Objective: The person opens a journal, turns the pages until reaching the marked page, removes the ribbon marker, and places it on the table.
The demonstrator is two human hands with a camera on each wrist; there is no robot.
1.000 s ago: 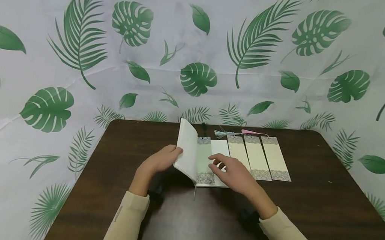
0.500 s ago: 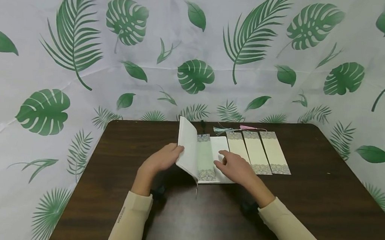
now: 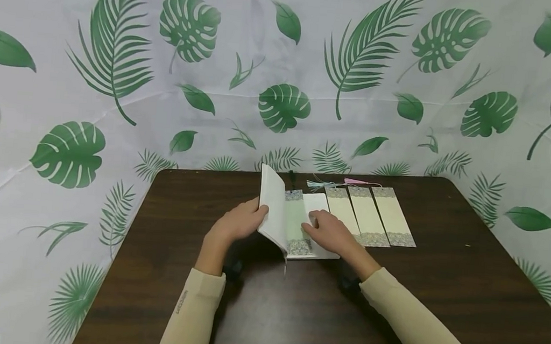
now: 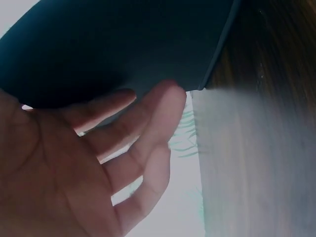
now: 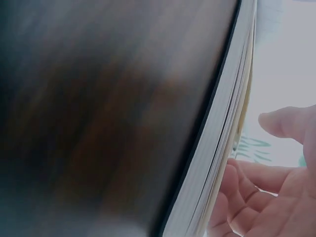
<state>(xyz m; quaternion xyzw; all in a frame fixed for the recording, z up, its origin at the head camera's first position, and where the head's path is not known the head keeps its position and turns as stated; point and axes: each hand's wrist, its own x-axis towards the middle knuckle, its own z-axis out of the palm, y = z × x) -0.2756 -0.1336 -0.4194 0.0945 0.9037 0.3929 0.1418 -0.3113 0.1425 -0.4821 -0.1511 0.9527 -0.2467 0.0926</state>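
A notebook (image 3: 273,207) lies open on the table, its left part raised nearly upright. My left hand (image 3: 240,220) holds that raised part, thumb on the white page and fingers behind the dark cover (image 4: 118,49). Flat along the notebook's inner fold is a pale green bookmark (image 3: 295,217) with grey lace-patterned ends. My right hand (image 3: 330,233) is over the right page, just beside the bookmark, thumb apart from the loosely bent fingers. In the right wrist view those fingers are right at the page edges (image 5: 217,148), and nothing shows between them and the thumb.
Three cream bookmarks (image 3: 393,216) with lace-patterned ends lie in a row right of the notebook, the nearest partly behind my right hand. A blue tassel (image 3: 322,185) and a pink tassel (image 3: 356,182) lie near the table's back edge. A leaf-patterned cloth (image 3: 236,55) hangs behind.
My right hand has drawn back slightly to the right from above the green bookmark and come lower over the right page. My left hand keeps holding the raised part.
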